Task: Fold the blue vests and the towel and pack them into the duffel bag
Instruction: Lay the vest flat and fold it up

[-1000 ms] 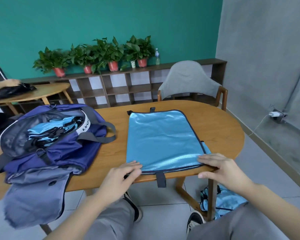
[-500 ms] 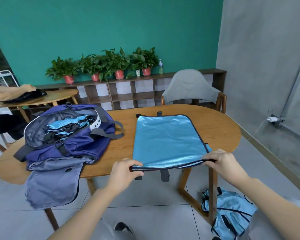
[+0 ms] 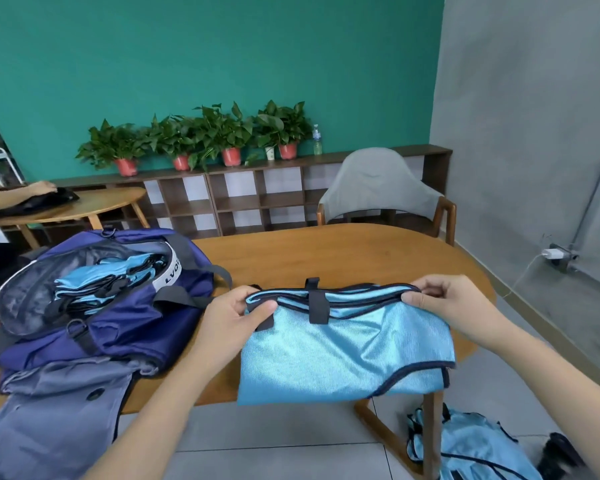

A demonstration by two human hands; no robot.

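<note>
Shiny light-blue fabric vest, doubled: long axis spans left hand and right hand, both pinching its top edge; open navy nylon duffel bag beside left grip

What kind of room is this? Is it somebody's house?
Probably an office or meeting room, not a house: plain wooden tables, a long low shelf with a row of potted plants, and bare grey walls.

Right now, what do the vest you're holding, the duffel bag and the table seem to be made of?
Blue vest: thin synthetic fabric with a slight sheen, dark binding along the edges; it drapes limply and shows fine ribbing. Duffel bag: woven navy fabric, probably nylon or polyester, matte, with a mesh panel inside the open flap and webbing straps. Table: wood or wood veneer, smooth orange-brown finish with faint grain.
</note>
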